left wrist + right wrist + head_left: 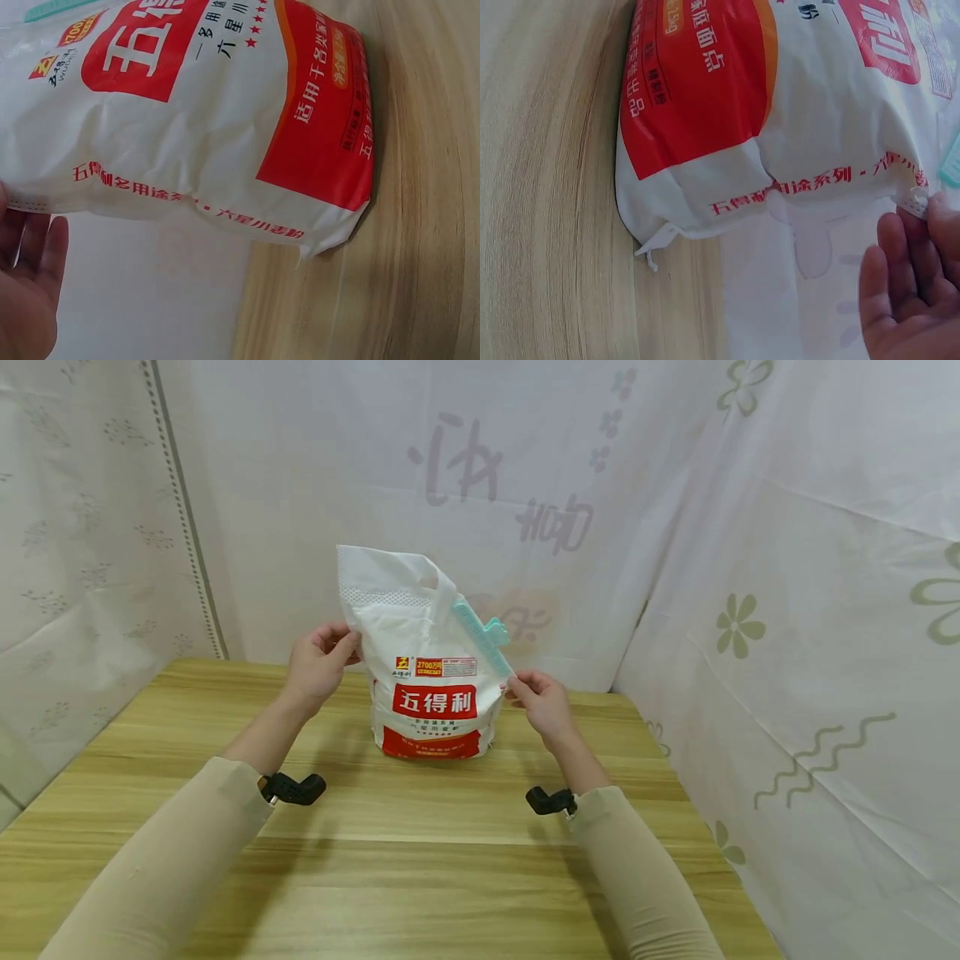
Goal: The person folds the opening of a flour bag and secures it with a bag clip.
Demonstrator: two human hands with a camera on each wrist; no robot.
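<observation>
With the left hand [321,658] pinching the flour bag's [435,693] edge and the right hand [542,700] pinching the clip's [482,635] end, sealing seems underway, calling for pressing the clip closed.

The flour bag [431,693] stands upright on the table [420,868] near its far edge, a clip [482,639] on its upper right side, hands flanking it
</observation>
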